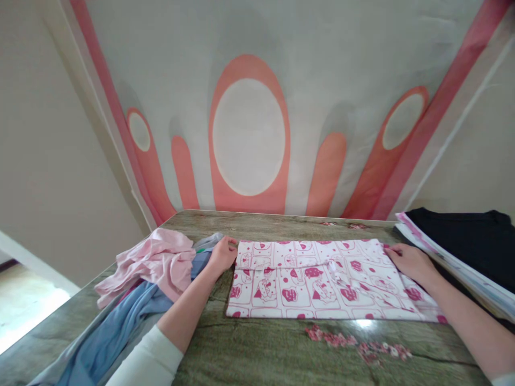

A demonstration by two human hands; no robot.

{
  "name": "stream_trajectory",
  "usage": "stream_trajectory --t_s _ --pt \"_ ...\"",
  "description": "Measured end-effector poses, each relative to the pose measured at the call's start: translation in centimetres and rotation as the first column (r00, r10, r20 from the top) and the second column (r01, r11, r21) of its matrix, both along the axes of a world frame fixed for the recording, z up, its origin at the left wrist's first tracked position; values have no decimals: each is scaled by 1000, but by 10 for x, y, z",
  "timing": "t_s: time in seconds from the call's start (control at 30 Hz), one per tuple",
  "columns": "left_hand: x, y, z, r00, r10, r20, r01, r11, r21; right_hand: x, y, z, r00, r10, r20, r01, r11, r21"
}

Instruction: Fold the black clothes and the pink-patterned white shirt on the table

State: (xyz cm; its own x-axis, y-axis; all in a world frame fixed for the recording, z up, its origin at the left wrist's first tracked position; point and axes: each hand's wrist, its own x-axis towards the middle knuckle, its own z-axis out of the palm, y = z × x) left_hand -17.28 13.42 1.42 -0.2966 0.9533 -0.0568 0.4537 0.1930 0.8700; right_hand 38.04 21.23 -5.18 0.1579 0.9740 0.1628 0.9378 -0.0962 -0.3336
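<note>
A white garment with a dark pink cartoon print (289, 292) lies folded into a long rectangle on the wood-look table (241, 348). Its upper part is turned down in a band, and a loose corner sticks out at the lower right. My right hand (408, 262) pinches the garment's upper right edge between thumb and fingers. At the upper left corner is my left hand (222, 258), its fingers bent with a gap between them and the thumb. They are right beside the cloth edge, and I see no cloth in them.
Left of the garment is a loose heap with a pink piece of clothing (161, 260) and a blue one (124, 321). A stack of folded clothes topped by a black one (462, 241) stands at the right. Behind the table rises a wall with coral shapes (249, 203).
</note>
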Motion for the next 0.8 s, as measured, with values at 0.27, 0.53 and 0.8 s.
stream_trajectory --t_s 0.27,0.53,0.8 --pt "-4 6 -2 988 -62 -140 73 995 71 -27 -9 12 988 52 -142 -27 985 173" --pt "10 -3 10 767 -41 -641 203 962 182 -26 -7 19 996 54 -76 -35 973 229" --pt "40 -18 -1 351 -319 -880 557 827 -77 -81 -27 31 931 287 224 -297 955 11"
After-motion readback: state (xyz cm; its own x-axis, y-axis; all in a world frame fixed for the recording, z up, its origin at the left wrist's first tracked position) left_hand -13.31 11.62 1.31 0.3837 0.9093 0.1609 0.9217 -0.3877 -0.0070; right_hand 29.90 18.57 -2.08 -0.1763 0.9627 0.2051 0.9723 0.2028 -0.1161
